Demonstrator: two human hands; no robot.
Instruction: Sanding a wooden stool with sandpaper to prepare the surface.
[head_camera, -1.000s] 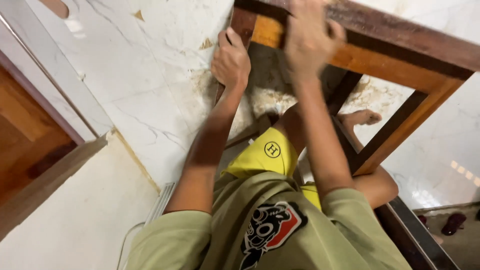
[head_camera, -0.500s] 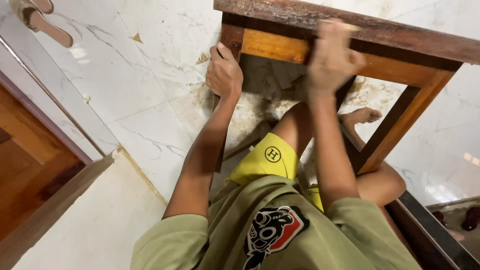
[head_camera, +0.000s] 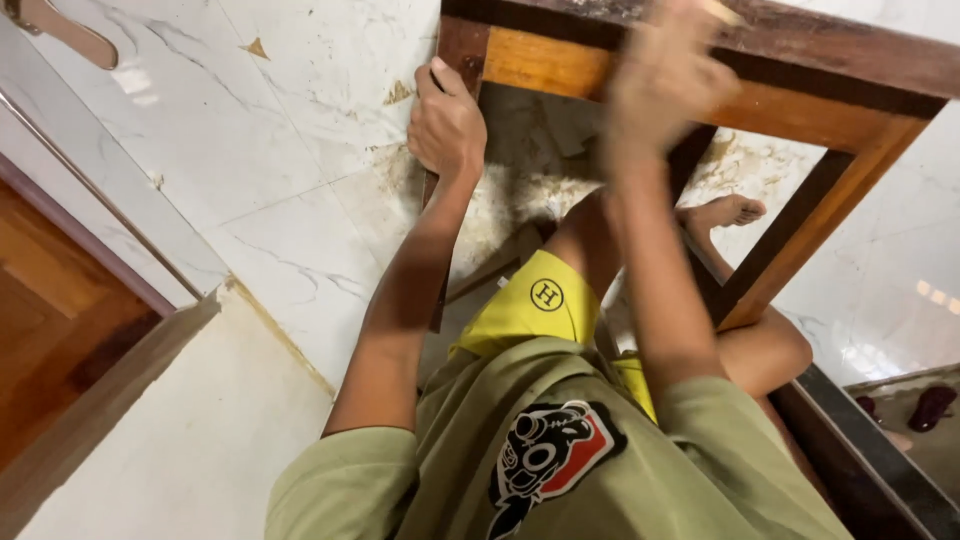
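The person is sitting on the white marble floor (head_camera: 300, 150) with legs under a wooden table frame (head_camera: 800, 110), and the step in hand looks like rubbing or sanding the frame's far top rail.

The left hand (head_camera: 447, 125) is wrapping tight around the frame's far left leg (head_camera: 462, 50), just below the corner joint, bracing the piece. The right hand (head_camera: 665, 85) is pressing against the orange-brown rail to the right of that corner; it is smeared by blur, so I cannot tell whether its fingers are gripping something such as abrasive paper or lying flat on the wood.

As a judgement, the next move is calling for a firm hold on the leg while the working hand is sliding along the rail toward the right corner, keeping even pressure and staying clear of the joint edges.

Counting: one table frame, with three of its legs showing; two hands, both the person's own; one bare foot (head_camera: 725, 212) lying under the frame; a sandal (head_camera: 60, 30) at the far left; a dark one (head_camera: 930, 408) at the near right; one wooden door (head_camera: 50, 320) at the left.
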